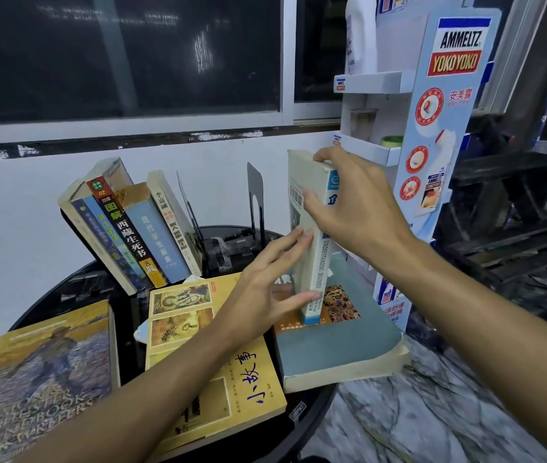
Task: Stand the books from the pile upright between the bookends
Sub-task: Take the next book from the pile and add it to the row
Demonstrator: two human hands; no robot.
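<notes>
My right hand (355, 208) grips the top of a thick white book (312, 262) with "Understanding Business" on its spine, held upright on a flat grey-blue book (342, 342). My left hand (265, 285) presses flat against its lower left side, fingers spread. Several books (135, 228) lean leftward at the back of the round black table (75, 295), against a tilted black bookend (191, 212). A second black bookend (254, 195) stands upright behind, with a gap between the two. A yellow book (185, 322) and a handbook with a painted cover (44, 369) lie flat in front.
A blue and white cardboard display stand (439, 128) rises just right of the table, close behind the held book. White wall and dark window lie behind. Marble-patterned floor (432, 412) shows at the lower right. Dark wooden shelving stands at far right.
</notes>
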